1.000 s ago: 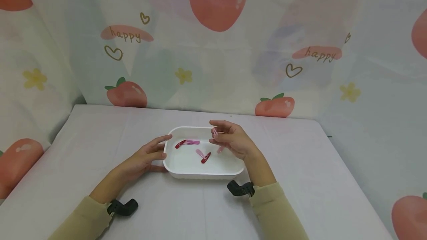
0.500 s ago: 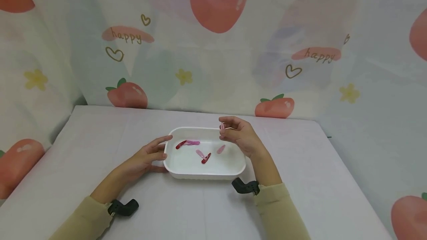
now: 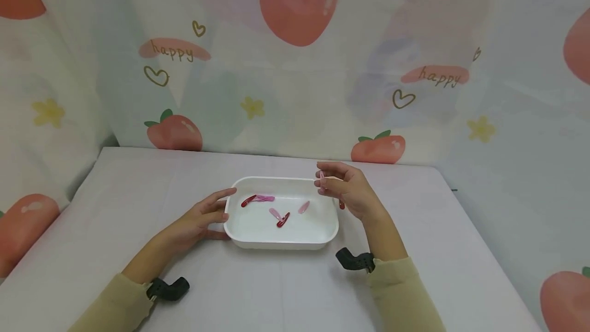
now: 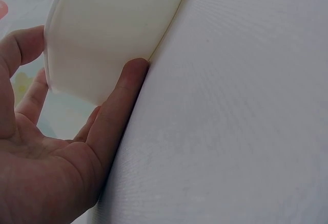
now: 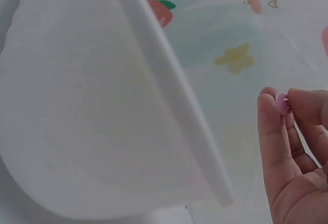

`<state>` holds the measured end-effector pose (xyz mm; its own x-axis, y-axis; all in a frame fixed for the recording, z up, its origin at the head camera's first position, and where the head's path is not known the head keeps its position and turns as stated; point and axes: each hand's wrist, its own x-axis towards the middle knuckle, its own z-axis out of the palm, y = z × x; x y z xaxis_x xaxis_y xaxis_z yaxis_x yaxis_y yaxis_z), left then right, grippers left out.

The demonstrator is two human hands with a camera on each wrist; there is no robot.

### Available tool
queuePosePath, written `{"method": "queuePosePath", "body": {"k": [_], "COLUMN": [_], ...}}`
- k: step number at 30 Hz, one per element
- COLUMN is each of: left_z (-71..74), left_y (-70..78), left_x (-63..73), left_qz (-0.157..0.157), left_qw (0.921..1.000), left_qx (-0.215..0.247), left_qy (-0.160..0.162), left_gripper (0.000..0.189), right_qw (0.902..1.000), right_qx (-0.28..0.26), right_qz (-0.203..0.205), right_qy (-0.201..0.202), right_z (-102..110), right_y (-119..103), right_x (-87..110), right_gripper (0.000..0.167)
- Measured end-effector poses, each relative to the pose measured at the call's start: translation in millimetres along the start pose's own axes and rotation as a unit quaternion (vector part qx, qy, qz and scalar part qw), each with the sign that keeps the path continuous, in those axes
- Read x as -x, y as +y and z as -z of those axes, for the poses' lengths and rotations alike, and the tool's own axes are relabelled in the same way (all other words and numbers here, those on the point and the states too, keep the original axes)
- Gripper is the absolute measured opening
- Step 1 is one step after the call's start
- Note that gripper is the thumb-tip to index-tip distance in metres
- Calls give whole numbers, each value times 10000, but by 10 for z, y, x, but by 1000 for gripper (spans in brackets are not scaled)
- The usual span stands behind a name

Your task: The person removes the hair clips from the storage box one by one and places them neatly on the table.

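In the head view, a white tray holds several snap hair clips, among them a red hair clip, a pale pink hair clip and a brighter pink hair clip. At the tray's left end my left hand rests with spread, fairly straight fingers against its rim and outer wall; the left wrist view shows this contact. Above the tray's right rim, my right hand pinches a pink hair clip between thumb and fingertips. Another red hair clip lies just right of the tray, partly hidden by that hand.
The tray stands on a table with a white cloth. A printed fabric backdrop rises behind the table and along both sides. A dark wrist device juts out from each forearm.
My right hand has moved rightward from over the tray to its right rim, carrying the pink hair clip. A red clip right of the tray has come into view. My left hand stays in place.
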<state>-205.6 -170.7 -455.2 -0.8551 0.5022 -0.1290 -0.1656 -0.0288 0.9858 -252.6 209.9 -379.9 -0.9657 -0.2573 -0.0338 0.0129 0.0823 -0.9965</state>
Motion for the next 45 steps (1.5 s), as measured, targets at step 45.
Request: {"method": "queuePosePath", "body": {"k": [45], "left_z": [-19], "left_y": [36], "left_x": [14], "left_qz": [24], "left_qw": [10000], "left_qx": [10], "left_qy": [-22], "left_gripper": [66], "right_qw": [9716], "right_qx": [1756], "right_qz": [-691], "right_qy": [1428], "right_z": [763], "right_y": [395], "right_x": [61], "right_gripper": [39]}}
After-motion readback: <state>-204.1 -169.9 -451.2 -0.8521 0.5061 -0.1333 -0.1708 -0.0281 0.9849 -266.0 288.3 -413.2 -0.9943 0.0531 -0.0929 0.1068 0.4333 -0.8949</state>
